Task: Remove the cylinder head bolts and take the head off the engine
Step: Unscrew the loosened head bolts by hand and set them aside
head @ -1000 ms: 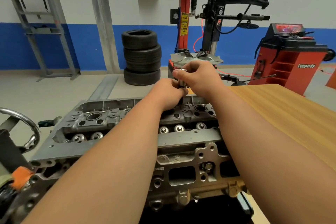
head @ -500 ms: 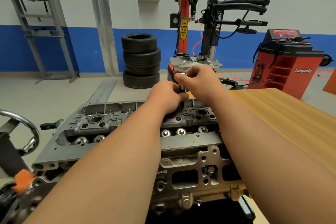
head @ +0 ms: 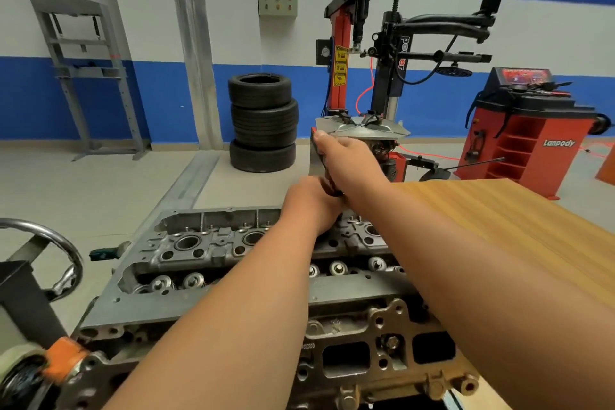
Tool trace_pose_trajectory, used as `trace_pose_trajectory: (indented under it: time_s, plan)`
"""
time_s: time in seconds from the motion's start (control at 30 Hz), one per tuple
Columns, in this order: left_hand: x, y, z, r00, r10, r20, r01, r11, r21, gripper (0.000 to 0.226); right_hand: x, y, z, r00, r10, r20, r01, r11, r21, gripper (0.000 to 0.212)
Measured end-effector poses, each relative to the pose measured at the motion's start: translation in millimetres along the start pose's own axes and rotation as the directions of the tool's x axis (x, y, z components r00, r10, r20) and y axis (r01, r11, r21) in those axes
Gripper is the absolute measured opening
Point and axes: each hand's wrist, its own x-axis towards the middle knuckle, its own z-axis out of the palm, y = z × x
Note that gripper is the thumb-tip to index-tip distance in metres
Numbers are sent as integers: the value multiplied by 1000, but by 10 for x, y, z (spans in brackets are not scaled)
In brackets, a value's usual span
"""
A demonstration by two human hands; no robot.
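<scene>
Working at the far right end of the head (head: 213,253), lying flat and low in the middle of the view, just beside the wooden table (head: 499,226) and near a steel handwheel (head: 71,250). Curling the right hand (head: 349,160) round a dark tool (head: 330,184) with red on it, held upright over the head's far edge and too blurred for naming more closely. Bunching the left hand (head: 312,206) just below, touching the tool's lower end with fingers turned away, so not telling whether gripping or only steadying.

Judging the head as heavy, stiff cast metal, sharp-edged and probably oily. Calling for both hands, taking hold under the two short ends or the solid outer flanges, lifting straight up, keeping fingers off the springs and out of the wells. Expecting some sticking at the gasket at first. Judging the bolts as long, slim and slippery, each coming out singly between fingertips.

Counting one head, one tool and two hands. Counting three round wells (head: 188,242) showing along the top, with more possibly hidden behind the arms. Counting five spring caps (head: 337,267) showing in the near row, with others likely behind the left forearm. Finding no bolt heads showing plainly enough for counting. Seeing, further off, a stack of tyres (head: 263,123), three at least.
</scene>
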Motion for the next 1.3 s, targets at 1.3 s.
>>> trace_pose_trajectory:
  time_s: [1.3]
  plan:
    - [4,-71,5,998,33,59,-16,962,-272,19,-44,15,-374,920,-343,188,375,635,-675,32]
